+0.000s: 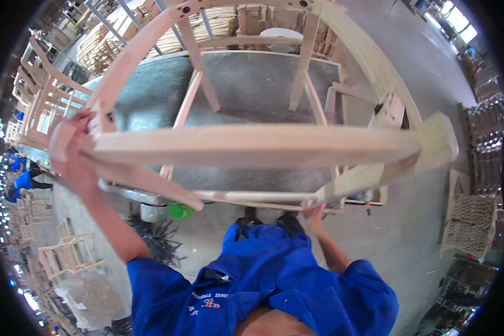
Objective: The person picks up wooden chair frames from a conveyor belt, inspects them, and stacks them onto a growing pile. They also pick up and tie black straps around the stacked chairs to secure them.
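Observation:
A pale, unfinished wooden chair frame (252, 147) is held up in front of me over a dark-topped worktable (235, 73). Its thick crossbar runs left to right, with a curved rim beyond it and several legs pointing away and down. My left hand (75, 154) is wrapped round the frame's left corner, at the end of the crossbar. Lower and to the right, my right hand (313, 211) closes on the near end of the frame's right leg (355, 182). Part of each hand's fingers is hidden behind the wood.
Stacked wooden slats (207, 28) lie beyond the table. Other chair frames (45, 106) stand at far left, near a person in blue (23, 182). A green container (180, 211) and a pile of dark strips (159, 241) are below the table's near edge. Stacked wooden parts (470, 224) line the right.

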`<state>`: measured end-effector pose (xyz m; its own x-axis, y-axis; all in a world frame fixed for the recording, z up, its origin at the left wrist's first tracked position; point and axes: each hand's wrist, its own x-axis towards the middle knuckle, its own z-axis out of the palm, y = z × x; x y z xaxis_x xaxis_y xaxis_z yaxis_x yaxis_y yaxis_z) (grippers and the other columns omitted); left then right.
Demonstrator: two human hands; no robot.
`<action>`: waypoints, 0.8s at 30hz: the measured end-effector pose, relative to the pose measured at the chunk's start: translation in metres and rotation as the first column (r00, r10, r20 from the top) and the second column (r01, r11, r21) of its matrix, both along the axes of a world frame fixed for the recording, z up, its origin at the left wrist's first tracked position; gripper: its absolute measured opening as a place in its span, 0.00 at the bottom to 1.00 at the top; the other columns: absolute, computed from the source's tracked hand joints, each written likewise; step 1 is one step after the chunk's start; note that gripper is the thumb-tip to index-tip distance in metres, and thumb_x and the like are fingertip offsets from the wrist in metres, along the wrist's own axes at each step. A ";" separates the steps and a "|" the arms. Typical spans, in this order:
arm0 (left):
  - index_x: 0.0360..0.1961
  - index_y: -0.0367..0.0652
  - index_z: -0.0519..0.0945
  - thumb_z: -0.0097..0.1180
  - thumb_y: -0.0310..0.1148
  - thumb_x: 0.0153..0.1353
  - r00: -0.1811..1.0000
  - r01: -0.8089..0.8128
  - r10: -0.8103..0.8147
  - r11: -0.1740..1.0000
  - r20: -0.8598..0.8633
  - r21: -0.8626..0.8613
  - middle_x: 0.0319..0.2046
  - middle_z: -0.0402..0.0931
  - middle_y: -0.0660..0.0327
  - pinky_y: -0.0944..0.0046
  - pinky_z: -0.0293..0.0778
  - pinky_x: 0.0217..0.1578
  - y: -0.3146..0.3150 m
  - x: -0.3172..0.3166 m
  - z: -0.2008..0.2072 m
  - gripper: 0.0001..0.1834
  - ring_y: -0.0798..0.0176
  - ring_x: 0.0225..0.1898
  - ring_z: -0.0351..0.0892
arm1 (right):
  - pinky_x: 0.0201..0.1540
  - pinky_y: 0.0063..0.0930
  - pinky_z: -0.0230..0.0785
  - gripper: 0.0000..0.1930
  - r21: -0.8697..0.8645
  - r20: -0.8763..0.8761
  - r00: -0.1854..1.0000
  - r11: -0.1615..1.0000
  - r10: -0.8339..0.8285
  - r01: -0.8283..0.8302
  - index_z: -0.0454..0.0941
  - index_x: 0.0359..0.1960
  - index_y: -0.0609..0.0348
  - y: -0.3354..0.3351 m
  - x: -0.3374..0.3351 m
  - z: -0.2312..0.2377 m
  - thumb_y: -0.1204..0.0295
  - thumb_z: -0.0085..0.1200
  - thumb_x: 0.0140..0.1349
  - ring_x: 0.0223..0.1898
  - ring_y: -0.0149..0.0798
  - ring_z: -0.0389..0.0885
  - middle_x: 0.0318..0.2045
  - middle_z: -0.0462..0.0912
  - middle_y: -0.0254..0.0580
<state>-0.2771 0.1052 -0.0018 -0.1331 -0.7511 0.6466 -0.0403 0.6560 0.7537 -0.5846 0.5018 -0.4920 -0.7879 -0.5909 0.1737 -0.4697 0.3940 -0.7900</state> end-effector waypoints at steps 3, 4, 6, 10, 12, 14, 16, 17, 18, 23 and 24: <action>0.36 0.29 0.72 0.49 0.22 0.49 1.000 0.001 -0.001 1.000 -0.010 -0.021 0.37 0.77 0.44 0.53 0.68 0.53 -0.029 -0.032 -0.013 0.12 0.48 0.45 0.76 | 0.32 0.36 0.71 0.10 -0.114 0.169 0.983 0.989 -0.070 0.090 0.78 0.26 0.59 -0.055 -0.022 0.008 0.68 0.62 0.47 0.26 0.40 0.81 0.21 0.80 0.40; 0.37 0.29 0.72 0.48 0.22 0.48 0.998 0.055 -0.056 0.997 -0.021 -0.062 0.37 0.77 0.44 0.53 0.69 0.52 -0.037 -0.041 -0.017 0.13 0.48 0.45 0.76 | 0.31 0.39 0.72 0.11 -0.165 0.189 0.982 0.985 -0.026 0.058 0.79 0.26 0.59 -0.069 -0.030 0.014 0.64 0.60 0.48 0.28 0.50 0.82 0.22 0.81 0.48; 0.37 0.29 0.72 0.47 0.20 0.49 0.993 0.078 -0.081 0.996 -0.091 -0.035 0.37 0.76 0.44 0.53 0.70 0.52 -0.051 -0.059 -0.029 0.12 0.48 0.46 0.76 | 0.30 0.41 0.71 0.14 0.074 -0.027 0.992 0.989 -0.126 0.128 0.80 0.29 0.60 -0.096 -0.049 0.025 0.61 0.59 0.51 0.29 0.52 0.81 0.22 0.81 0.49; 0.36 0.30 0.72 0.47 0.21 0.51 0.989 0.105 -0.110 0.993 -0.103 -0.055 0.38 0.76 0.44 0.53 0.71 0.52 -0.060 -0.085 -0.059 0.10 0.49 0.48 0.76 | 0.41 0.38 0.71 0.21 0.208 0.205 0.971 0.975 -0.121 0.077 0.77 0.44 0.55 -0.121 -0.081 0.035 0.60 0.62 0.49 0.41 0.54 0.79 0.35 0.82 0.52; 0.36 0.30 0.72 0.48 0.21 0.51 0.977 0.173 -0.180 0.983 -0.116 -0.068 0.38 0.75 0.44 0.53 0.71 0.52 -0.063 -0.092 -0.064 0.10 0.49 0.48 0.76 | 0.43 0.36 0.71 0.22 0.205 0.211 0.974 0.978 -0.078 0.034 0.76 0.45 0.56 -0.125 -0.089 0.052 0.62 0.63 0.48 0.42 0.54 0.79 0.35 0.82 0.52; 0.39 0.30 0.71 0.50 0.22 0.52 0.970 0.178 -0.193 0.977 -0.145 -0.114 0.39 0.75 0.44 0.54 0.73 0.51 -0.064 -0.096 -0.066 0.12 0.48 0.47 0.76 | 0.45 0.34 0.70 0.25 0.098 0.277 0.960 0.995 -0.037 0.010 0.75 0.47 0.58 -0.126 -0.088 0.086 0.63 0.65 0.47 0.42 0.52 0.80 0.36 0.82 0.52; 0.41 0.30 0.70 0.51 0.23 0.54 0.957 0.165 -0.199 0.972 -0.211 -0.168 0.40 0.75 0.44 0.52 0.73 0.50 -0.064 -0.097 -0.066 0.13 0.48 0.46 0.76 | 0.48 0.32 0.69 0.26 0.020 0.159 0.987 1.000 -0.017 0.014 0.74 0.48 0.62 -0.121 -0.087 0.141 0.64 0.65 0.47 0.44 0.48 0.80 0.40 0.81 0.52; 0.42 0.32 0.71 0.53 0.25 0.55 0.956 0.150 -0.198 0.964 -0.216 -0.220 0.40 0.75 0.45 0.51 0.72 0.51 -0.062 -0.096 -0.066 0.13 0.48 0.45 0.77 | 0.48 0.32 0.69 0.27 -0.110 -0.025 1.000 0.994 0.011 -0.014 0.73 0.49 0.63 -0.120 -0.088 0.174 0.65 0.65 0.47 0.44 0.46 0.79 0.41 0.80 0.51; 0.42 0.33 0.72 0.54 0.26 0.55 0.978 0.017 -0.074 0.960 -0.195 -0.278 0.41 0.75 0.46 0.51 0.72 0.51 -0.061 -0.095 -0.065 0.13 0.49 0.44 0.77 | 0.48 0.32 0.68 0.27 -0.188 -0.155 0.988 0.982 -0.017 -0.013 0.73 0.49 0.64 -0.120 -0.090 0.209 0.66 0.65 0.48 0.44 0.44 0.79 0.42 0.80 0.51; 0.39 0.33 0.77 0.54 0.30 0.58 0.818 -0.393 0.573 0.501 -0.044 -0.771 0.41 0.77 0.52 0.54 0.70 0.49 -0.052 -0.083 -0.057 0.11 0.52 0.44 0.76 | 0.47 0.31 0.68 0.18 -0.522 -0.564 0.773 0.851 -0.291 -0.061 0.76 0.46 0.62 -0.117 -0.103 0.377 0.68 0.59 0.55 0.43 0.44 0.79 0.42 0.80 0.48; 0.38 0.34 0.78 0.54 0.31 0.59 0.844 -0.353 0.535 0.527 -0.021 -0.773 0.41 0.78 0.53 0.54 0.70 0.49 -0.051 -0.081 -0.056 0.11 0.53 0.44 0.76 | 0.47 0.32 0.68 0.13 -0.571 -0.601 0.721 0.817 -0.345 -0.085 0.78 0.41 0.63 -0.120 -0.104 0.404 0.70 0.57 0.55 0.41 0.46 0.79 0.40 0.81 0.49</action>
<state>-0.3580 0.0539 -0.0576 -0.1078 -0.0397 0.9934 -0.5692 0.8217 -0.0289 -0.6882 0.3813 -0.0882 -0.3985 -0.1301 0.9079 -0.9154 0.1183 -0.3848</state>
